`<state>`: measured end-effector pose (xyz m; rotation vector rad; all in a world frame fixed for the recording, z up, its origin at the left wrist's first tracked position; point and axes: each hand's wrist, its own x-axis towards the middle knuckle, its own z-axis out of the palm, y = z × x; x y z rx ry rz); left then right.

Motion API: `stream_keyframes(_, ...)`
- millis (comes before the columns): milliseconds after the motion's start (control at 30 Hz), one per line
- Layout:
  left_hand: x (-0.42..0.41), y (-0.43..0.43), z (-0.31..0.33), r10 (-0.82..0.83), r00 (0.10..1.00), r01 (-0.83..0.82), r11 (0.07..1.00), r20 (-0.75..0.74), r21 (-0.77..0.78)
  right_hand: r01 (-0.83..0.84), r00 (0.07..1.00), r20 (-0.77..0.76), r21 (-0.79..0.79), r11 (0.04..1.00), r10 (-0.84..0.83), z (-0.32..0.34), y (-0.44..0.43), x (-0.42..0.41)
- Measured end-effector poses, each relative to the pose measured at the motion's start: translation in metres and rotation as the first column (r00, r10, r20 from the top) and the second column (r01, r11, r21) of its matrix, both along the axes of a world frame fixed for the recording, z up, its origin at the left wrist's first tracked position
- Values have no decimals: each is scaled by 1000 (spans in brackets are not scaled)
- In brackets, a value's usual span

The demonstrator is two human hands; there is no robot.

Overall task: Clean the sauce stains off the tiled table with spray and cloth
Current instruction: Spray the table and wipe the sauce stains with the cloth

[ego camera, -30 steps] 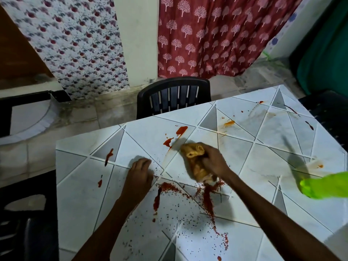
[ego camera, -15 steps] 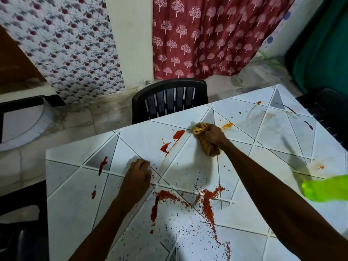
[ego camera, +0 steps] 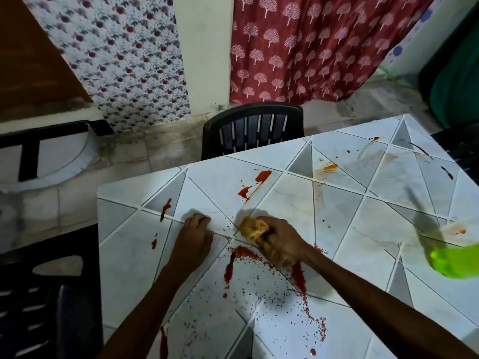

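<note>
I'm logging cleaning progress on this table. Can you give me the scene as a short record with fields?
Surface: tiled table, white and grey triangles
Cloth: yellowish, bunched, on the table near its middle
Right hand: grips the cloth, pressing it on the tiles
Left hand: fingers curled, resting on the table, holding nothing
Stains: red sauce streaks and specks, orange smear far side
Spray: green bottle, blurred, at right edge

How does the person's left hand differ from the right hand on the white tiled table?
The left hand holds nothing, fingers curled; the right hand grips a crumpled yellow cloth. The left hand looks sharp; the right hand is blurred. Both are over the white tiled table, beside red sauce stains.
</note>
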<state>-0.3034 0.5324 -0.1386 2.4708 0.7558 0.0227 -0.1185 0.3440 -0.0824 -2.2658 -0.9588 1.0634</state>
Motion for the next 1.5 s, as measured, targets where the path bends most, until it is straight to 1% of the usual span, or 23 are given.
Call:
stream_keyframes(67, -6, 0, 4, 10, 1000, -10, 1000, -24, 0, 106, 993, 49, 48, 993, -108, 1, 9, 13)
stream_keyframes(133, -14, 0, 6, 3, 999, -2, 1000, -47, 15, 199, 979, 29, 92, 976, -202, 9, 29, 29)
stream_keyframes(167, -18, -1, 7, 4, 998, -3, 1000, -60, 25, 226, 973, 31, 110, 968, -230, 14, 43, 37)
stream_keyframes(233, -28, -3, 8, 23, 997, -20, 999, -76, 39, 226, 966, 97, 140, 964, -240, 24, 75, 49)
stream_keyframes(267, -32, -5, 9, 28, 996, -26, 999, -83, 36, 198, 966, 140, 143, 970, -218, 30, 89, 53)
stream_keyframes(333, -41, -9, 9, 31, 994, -28, 999, -101, 29, 83, 970, 220, 103, 991, -104, 32, 115, 51)
stream_keyframes(433, -50, -15, 9, 56, 994, -55, 998, -93, 17, -109, 958, 267, -9, 994, 107, 13, 137, 34)
stream_keyframes(500, -54, -17, 9, 81, 994, -81, 997, -77, 0, -215, 932, 291, -30, 976, 215, -2, 136, 10)
stream_keyframes(533, -57, -18, 8, 88, 994, -88, 996, -69, -9, -261, 921, 298, -14, 965, 253, -9, 132, -4)
stream_keyframes(600, -64, -19, 5, 105, 993, -106, 994, -50, -30, -345, 899, 293, 19, 938, 325, -17, 117, -35)
stream_keyframes(633, -68, -20, 5, 118, 992, -120, 992, -45, -42, -382, 887, 284, 12, 924, 363, -19, 106, -48)
stream_keyframes(767, -86, -27, 6, 125, 992, -126, 991, -34, -48, -497, 830, 236, -96, 862, 505, -31, 57, -83)
stream_keyframes(833, -93, -31, 6, 116, 992, -117, 993, -46, -34, -510, 834, 184, -106, 854, 521, -31, 34, -91)
stream_keyframes(900, -95, -36, 7, 102, 993, -104, 994, -61, -20, -504, 844, 163, -90, 859, 511, -23, 20, -92)
stream_keyframes(933, -93, -37, 9, 93, 993, -94, 996, -70, -12, -478, 861, 158, -67, 876, 483, -18, 14, -90)
stream_keyframes(1000, -88, -42, 14, 75, 994, -75, 997, -79, 4, -342, 936, 99, 44, 939, 337, -6, -1, -86)
stream_keyframes(1067, -80, -46, 19, 50, 996, -50, 999, -68, 12, -117, 993, -3, 177, 977, 120, 3, -20, -77)
stream_keyframes(1100, -76, -46, 20, 30, 998, -29, 999, -64, 17, 9, 998, -56, 207, 978, 2, 9, -28, -71)
stream_keyframes(1167, -66, -46, 18, -30, 998, 32, 999, -52, 39, 236, 968, -146, 232, 944, -206, 23, -46, -58)
stream_keyframes(1233, -54, -46, 15, -87, 995, 89, 995, -49, 38, 413, 906, -209, 246, 877, -368, 36, -65, -41)
stream_keyframes(1333, -31, -53, 15, -149, 987, 152, 988, -64, 38, 579, 815, -220, 286, 764, -535, 47, -94, -8)
stream_keyframes(1400, -19, -58, 14, -160, 983, 165, 985, -89, 49, 640, 767, -160, 268, 720, -621, 46, -113, 17)
stream_keyframes(1500, -11, -64, 13, -138, 981, 145, 989, -138, 39, 687, 715, 46, 140, 713, -697, 31, -140, 49)
